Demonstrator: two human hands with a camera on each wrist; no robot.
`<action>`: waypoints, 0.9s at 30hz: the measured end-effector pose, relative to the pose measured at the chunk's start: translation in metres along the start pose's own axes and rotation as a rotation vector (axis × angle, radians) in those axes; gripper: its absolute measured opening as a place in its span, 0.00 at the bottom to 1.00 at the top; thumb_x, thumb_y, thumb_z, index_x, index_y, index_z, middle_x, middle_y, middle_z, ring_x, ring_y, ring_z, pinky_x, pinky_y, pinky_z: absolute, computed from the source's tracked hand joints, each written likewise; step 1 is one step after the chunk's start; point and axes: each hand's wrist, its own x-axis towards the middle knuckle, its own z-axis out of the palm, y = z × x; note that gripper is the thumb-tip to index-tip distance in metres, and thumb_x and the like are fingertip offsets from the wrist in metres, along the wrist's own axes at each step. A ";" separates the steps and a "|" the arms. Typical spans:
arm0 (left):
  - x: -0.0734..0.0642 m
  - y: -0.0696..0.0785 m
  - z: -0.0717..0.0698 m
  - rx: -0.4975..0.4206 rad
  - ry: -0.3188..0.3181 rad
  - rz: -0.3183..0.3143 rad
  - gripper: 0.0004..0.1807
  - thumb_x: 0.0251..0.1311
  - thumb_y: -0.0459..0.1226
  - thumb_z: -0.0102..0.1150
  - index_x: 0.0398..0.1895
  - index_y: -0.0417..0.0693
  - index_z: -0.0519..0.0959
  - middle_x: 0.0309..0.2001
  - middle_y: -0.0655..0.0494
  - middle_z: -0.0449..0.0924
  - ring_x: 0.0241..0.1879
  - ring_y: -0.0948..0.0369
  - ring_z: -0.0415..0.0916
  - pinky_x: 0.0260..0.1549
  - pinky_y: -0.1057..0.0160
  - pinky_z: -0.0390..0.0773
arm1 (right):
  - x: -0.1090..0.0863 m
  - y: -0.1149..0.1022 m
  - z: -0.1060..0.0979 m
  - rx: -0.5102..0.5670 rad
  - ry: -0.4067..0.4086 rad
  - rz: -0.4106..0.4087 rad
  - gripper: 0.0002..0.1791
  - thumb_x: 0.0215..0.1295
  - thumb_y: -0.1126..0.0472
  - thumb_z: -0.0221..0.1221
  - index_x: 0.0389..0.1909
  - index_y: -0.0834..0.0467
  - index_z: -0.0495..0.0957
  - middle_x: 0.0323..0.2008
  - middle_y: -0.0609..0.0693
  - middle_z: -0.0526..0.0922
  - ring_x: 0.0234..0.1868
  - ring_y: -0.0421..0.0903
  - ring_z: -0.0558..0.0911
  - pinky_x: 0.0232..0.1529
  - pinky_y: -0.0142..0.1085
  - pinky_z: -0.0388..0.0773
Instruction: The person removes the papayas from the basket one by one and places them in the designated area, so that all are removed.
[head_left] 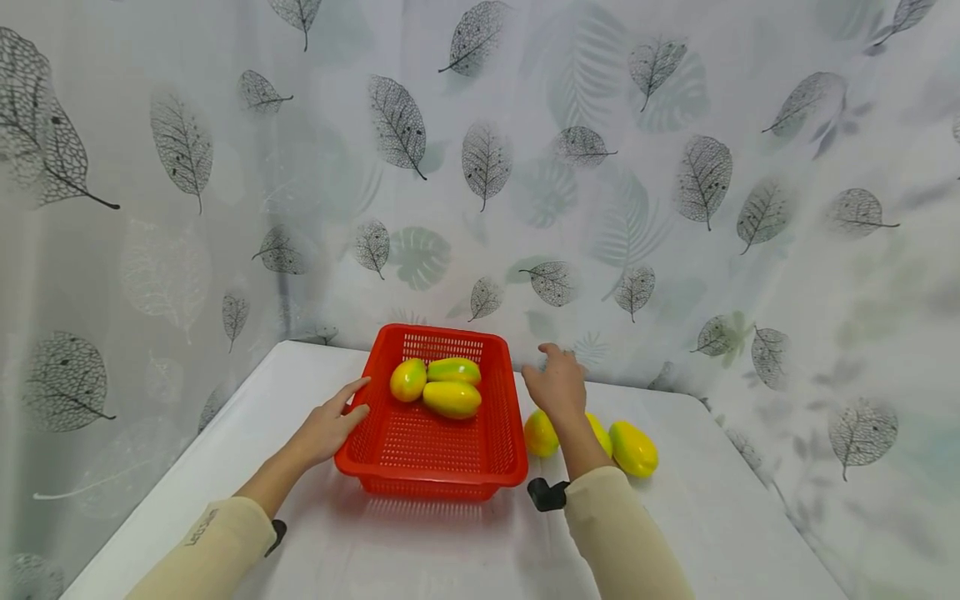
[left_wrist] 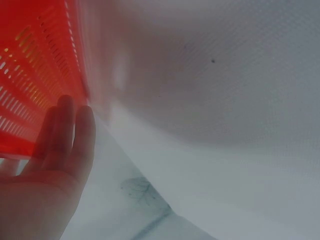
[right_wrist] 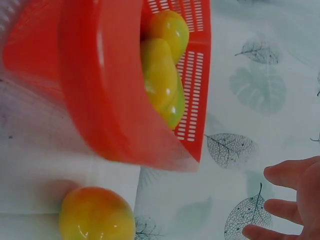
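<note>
A red plastic basket (head_left: pixel 431 483) with slotted walls stands on the white table. Inside it, toward the back, lie three glossy yellow-green mango-like fruits (head_left: pixel 452 399). My left hand (head_left: pixel 326 429) is at the basket's left rim; in the left wrist view its straight fingers (left_wrist: pixel 62 140) lie against the outer wall, the thumb hidden there. Right of the basket, my right hand (head_left: pixel 558 385) is raised with spread fingers and holds nothing. Below its forearm, three more such fruits (head_left: pixel 633 448) sit on the table, one partly covered by the wrist.
A white-covered table (head_left: pixel 720 500) carries everything. Behind it and at both sides hangs a pale curtain (head_left: pixel 525 242) with a leaf print. Dark wrist mounts (head_left: pixel 547 494) show at the sleeves.
</note>
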 end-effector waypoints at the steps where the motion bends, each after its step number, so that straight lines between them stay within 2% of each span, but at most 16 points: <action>1: 0.000 0.000 0.000 0.000 0.000 0.001 0.30 0.68 0.45 0.45 0.72 0.60 0.51 0.51 0.40 0.71 0.35 0.54 0.76 0.32 0.59 0.81 | 0.000 -0.001 0.001 0.000 -0.002 0.001 0.25 0.59 0.53 0.54 0.58 0.55 0.72 0.52 0.60 0.73 0.52 0.62 0.69 0.46 0.54 0.73; 7: 0.001 -0.001 0.000 -0.006 -0.006 0.001 0.30 0.68 0.45 0.45 0.72 0.59 0.51 0.50 0.41 0.71 0.33 0.56 0.76 0.32 0.59 0.81 | 0.004 -0.009 0.006 -0.006 0.000 -0.009 0.25 0.59 0.52 0.56 0.58 0.56 0.72 0.51 0.60 0.74 0.52 0.59 0.70 0.47 0.53 0.73; 17: 0.001 -0.001 0.001 -0.012 -0.010 -0.003 0.31 0.68 0.47 0.45 0.72 0.61 0.51 0.49 0.41 0.71 0.36 0.51 0.76 0.32 0.60 0.81 | 0.009 -0.021 0.017 0.000 -0.015 -0.001 0.24 0.59 0.52 0.56 0.57 0.55 0.73 0.49 0.59 0.75 0.48 0.57 0.72 0.45 0.51 0.75; 27: 0.002 -0.002 0.000 0.005 0.002 0.000 0.30 0.68 0.46 0.44 0.72 0.61 0.51 0.48 0.42 0.71 0.30 0.57 0.76 0.30 0.60 0.81 | 0.014 -0.029 0.024 0.006 -0.035 -0.028 0.24 0.60 0.51 0.57 0.56 0.56 0.73 0.48 0.57 0.76 0.44 0.53 0.74 0.45 0.48 0.77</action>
